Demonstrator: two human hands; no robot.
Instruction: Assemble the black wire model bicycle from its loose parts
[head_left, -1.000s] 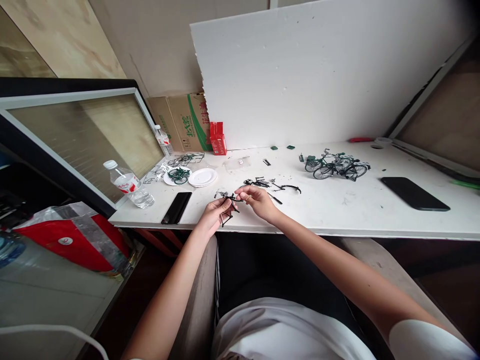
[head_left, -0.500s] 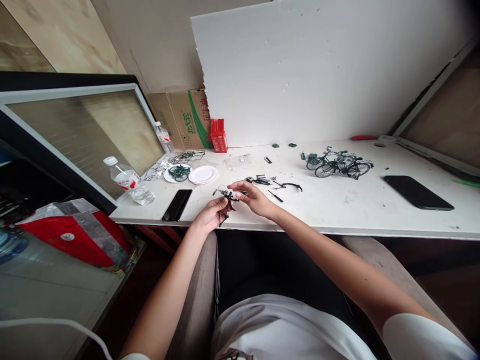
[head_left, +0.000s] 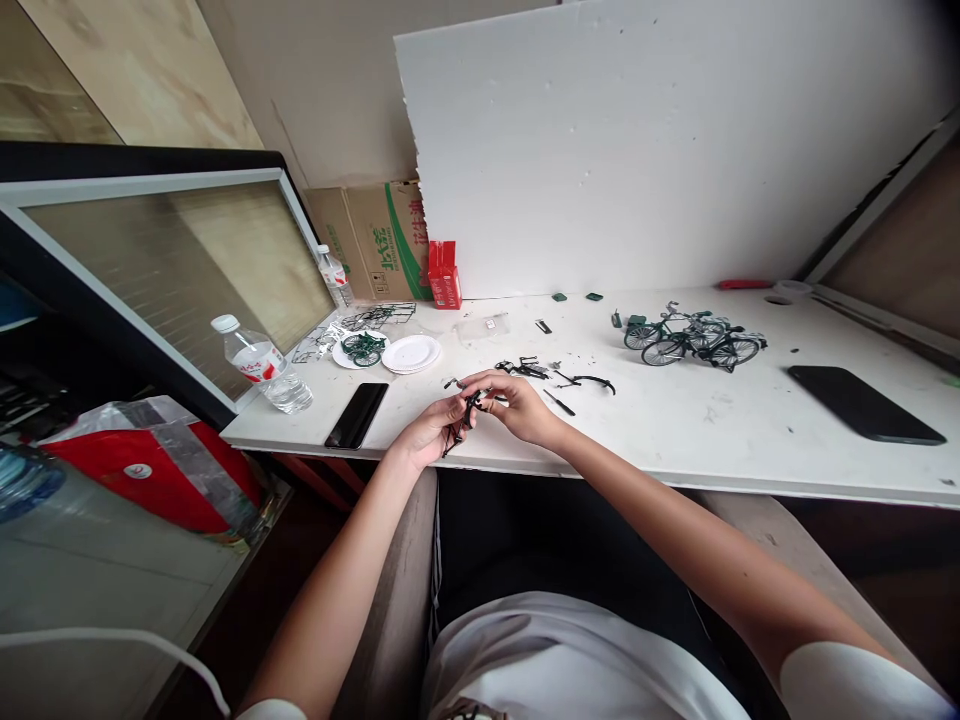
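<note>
Near the table's front edge, my left hand (head_left: 429, 432) is closed on a small black model bicycle part (head_left: 454, 436) with silvery handlebars at its upper end. My right hand (head_left: 517, 408) reaches it from the right, thumb and fingers pinched against the part's upper end. The fingers hide much of that spot. Just beyond my hands lie a black frame piece (head_left: 523, 368), a curved black piece (head_left: 592, 381) and a thin dark tool (head_left: 559, 403). Finished-looking model bicycles (head_left: 686, 340) stand to the right.
A phone (head_left: 358, 415), a water bottle (head_left: 262, 365), white plates (head_left: 411, 353) and a green bicycle model (head_left: 363, 348) are at the left. A red box (head_left: 445, 275) stands at the back. At the right lies a black slab (head_left: 866, 403).
My right hand has closed its fingers onto the held part, where they were more spread before. The camera view has shifted slightly.
</note>
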